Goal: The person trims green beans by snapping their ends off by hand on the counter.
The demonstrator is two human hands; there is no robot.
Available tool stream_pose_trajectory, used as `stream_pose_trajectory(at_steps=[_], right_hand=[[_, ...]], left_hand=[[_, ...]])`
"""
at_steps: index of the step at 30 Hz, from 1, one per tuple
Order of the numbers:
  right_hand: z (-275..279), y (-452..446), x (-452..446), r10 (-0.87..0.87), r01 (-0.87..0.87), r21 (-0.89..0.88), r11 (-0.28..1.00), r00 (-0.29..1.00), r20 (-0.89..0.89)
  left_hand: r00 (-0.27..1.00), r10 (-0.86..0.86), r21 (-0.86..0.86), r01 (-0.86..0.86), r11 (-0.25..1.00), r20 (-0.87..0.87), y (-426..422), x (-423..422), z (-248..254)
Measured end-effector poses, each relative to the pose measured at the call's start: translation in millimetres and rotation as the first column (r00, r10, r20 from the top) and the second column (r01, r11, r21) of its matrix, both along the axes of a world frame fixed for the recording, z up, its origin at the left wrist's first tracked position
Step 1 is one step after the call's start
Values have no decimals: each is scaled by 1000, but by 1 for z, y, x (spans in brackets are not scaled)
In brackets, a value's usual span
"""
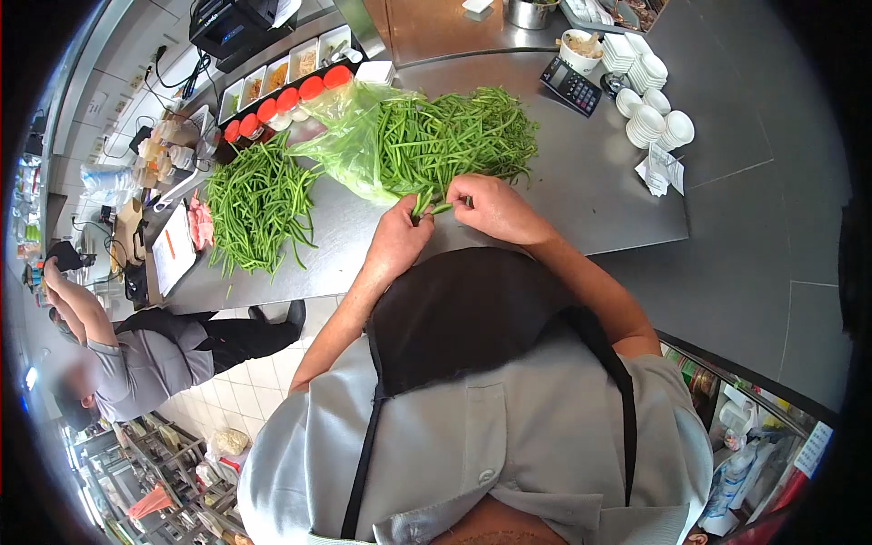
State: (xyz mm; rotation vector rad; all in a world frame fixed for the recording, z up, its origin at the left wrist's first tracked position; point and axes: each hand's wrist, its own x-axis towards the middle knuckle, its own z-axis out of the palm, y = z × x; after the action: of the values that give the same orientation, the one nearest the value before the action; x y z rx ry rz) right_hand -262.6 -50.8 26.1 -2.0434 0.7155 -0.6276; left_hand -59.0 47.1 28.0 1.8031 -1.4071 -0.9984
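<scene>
One written sheet [175, 247] is lying far left of the grip, its lines too small to read. One bean pile [262, 204] is resting nearer, left. Left hand [401, 238], forearm angling up, is gripping a few green beans [422, 205] at the fingertips. Right hand [495, 210], wrist bent inward, is pinching their right end. One bean heap [454, 136] is spreading just beyond both hands.

No text is showing legibly: the markings on the black machine [234, 34], the calculator [570, 86], and the white label [813, 450] are appearing too small or blurred.
</scene>
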Motion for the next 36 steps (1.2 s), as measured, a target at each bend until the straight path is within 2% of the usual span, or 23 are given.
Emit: stream_pose_trajectory(at_steps=[2,3,4,5,7,8,9,10,11,12,14,15,18,21,24,25,27,30,31,34,36], right_hand=[[-4,-1,-2,14,-14,51,999,1000,0],[-6,-2,-2,-10,4,268,963,1000,22],[-8,-5,-1,-39,16,473,881,999,38],[-10,-7,-1,-70,22,655,755,996,47],[-15,-11,-5,-182,-117,848,517,953,243],[-17,-12,-7,-258,-207,900,384,912,320],[-11,-12,-8,-288,-94,887,453,926,245],[-7,-14,-9,-236,-17,815,580,953,188],[-4,-17,-11,-193,48,718,694,974,121],[-3,-17,-11,-160,100,601,793,986,47],[-19,-14,-11,-106,65,445,893,992,69],[-21,-12,-11,-80,47,360,932,994,76],[-25,-5,-10,-56,28,425,905,997,54],[-25,-6,-11,-32,17,306,952,998,44],[-23,-14,-13,-103,84,293,952,993,53],[-22,-18,-15,-215,94,510,855,959,183],[-19,-28,-18,-490,-16,842,539,807,329],[-19,-47,-27,-398,242,611,754,908,131],[-26,-50,-34,-274,266,266,927,962,-7],[-42,-40,-46,-201,156,-197,968,950,-237],[-64,-35,-45,-174,124,-213,969,957,-231]], left_hand=[[997,-64,-38,62,997,-42,-3,-1,-5],[992,-108,-52,105,993,-59,-4,-4,2],[986,-151,-67,146,987,-76,-6,-6,6],[972,-169,-68,160,985,-166,-8,-8,5],[918,-202,-72,189,979,-341,-16,-9,4],[834,-87,-1,103,995,-544,-20,-8,1],[701,38,86,33,996,-712,-25,-7,-1],[526,167,186,-16,982,-834,-30,-7,-2],[392,261,239,-105,965,-882,-34,-7,-4],[350,255,228,-118,967,-901,-36,-6,-5],[265,236,206,-138,969,-935,-38,-3,-8],[267,236,206,-138,969,-934,-38,-4,-6],[299,227,194,-137,972,-927,-38,-6,-6],[296,213,190,-104,976,-931,-38,-9,-6],[226,185,183,-29,983,-956,-37,-14,0],[154,193,198,15,980,-969,-39,-14,-2],[8,216,216,106,971,-976,-41,-14,-9],[-102,308,294,130,947,-946,-43,-15,-15],[-79,323,316,90,945,-943,-43,-14,-15],[-15,353,353,7,936,-935,-39,-9,-15],[17,347,347,-9,938,-938,-37,-6,-16]])
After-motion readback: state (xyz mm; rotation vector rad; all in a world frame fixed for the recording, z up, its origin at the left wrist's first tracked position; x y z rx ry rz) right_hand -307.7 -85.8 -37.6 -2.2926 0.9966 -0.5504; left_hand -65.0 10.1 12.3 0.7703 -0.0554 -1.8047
